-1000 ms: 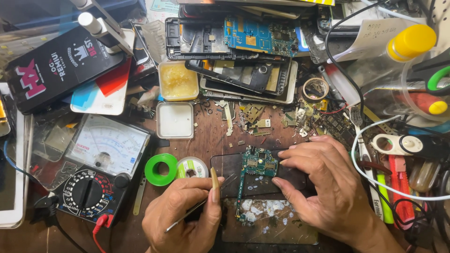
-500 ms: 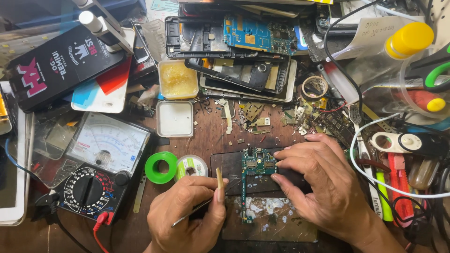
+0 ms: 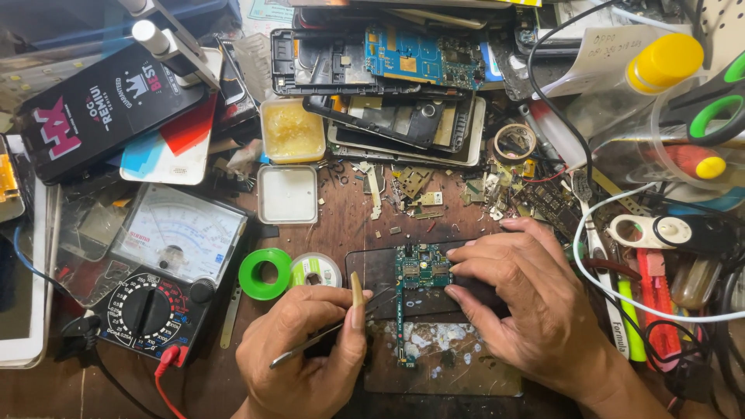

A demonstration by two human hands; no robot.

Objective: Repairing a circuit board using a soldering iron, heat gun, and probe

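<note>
Left hand (image 3: 306, 353) pinches tweezers (image 3: 330, 334); right hand (image 3: 535, 306) presses flat on the board (image 3: 419, 271), thin, fragile, best held by edges.

A worn wooden bench (image 3: 341, 225), packed. Just left of the left hand (image 3: 306, 353): a green tape roll (image 3: 265, 274), then an analogue multimeter (image 3: 159, 268). Under both hands, a dark mat (image 3: 442, 365). Beyond the fingertips, a white square lid (image 3: 287, 194) and scattered metal scraps (image 3: 419, 190).
</note>
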